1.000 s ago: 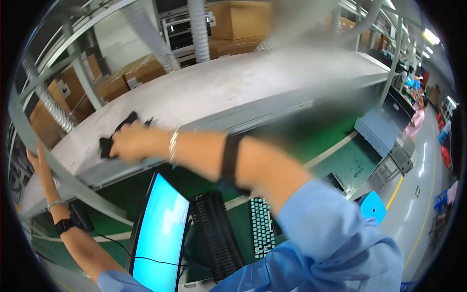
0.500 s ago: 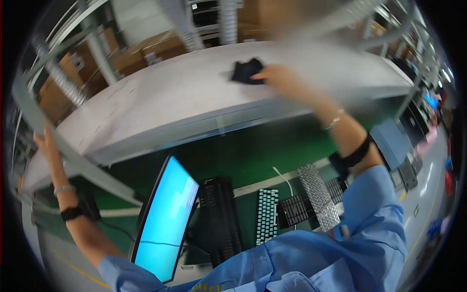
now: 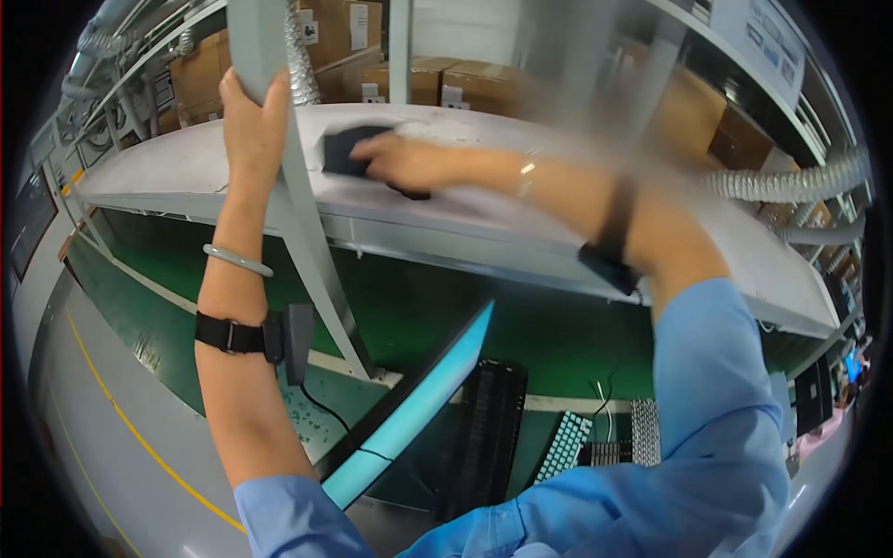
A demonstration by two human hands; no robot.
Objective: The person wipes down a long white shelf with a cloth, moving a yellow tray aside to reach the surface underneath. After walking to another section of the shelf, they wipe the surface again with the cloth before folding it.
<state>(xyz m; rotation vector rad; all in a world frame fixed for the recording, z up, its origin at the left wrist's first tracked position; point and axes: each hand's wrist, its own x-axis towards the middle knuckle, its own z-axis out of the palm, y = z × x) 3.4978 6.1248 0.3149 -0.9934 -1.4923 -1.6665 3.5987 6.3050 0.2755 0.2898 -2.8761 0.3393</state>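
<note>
My left hand (image 3: 253, 130) is wrapped round an upright pale metal post (image 3: 259, 33), thumb on one side and fingers on the other. A long whitish shelf (image 3: 177, 169) runs behind the post. On its top my right hand (image 3: 409, 166), arm stretched across to the left, presses on a black cloth (image 3: 342, 151). The fingers bend over the cloth's right part; motion smears the hand somewhat. The cloth lies just right of the post.
Below the shelf stand a lit monitor (image 3: 423, 405), a long black ridged object (image 3: 486, 437) and a teal keyboard (image 3: 564, 445). Cardboard boxes (image 3: 423, 82) line the back. A silver flexible duct (image 3: 791, 181) hangs at the right. A grey device (image 3: 298, 342) is strapped to my left forearm.
The view has swung left. My right hand has slid the black cloth leftward along the shelf, close to the post. My left hand keeps its hold on the post.
</note>
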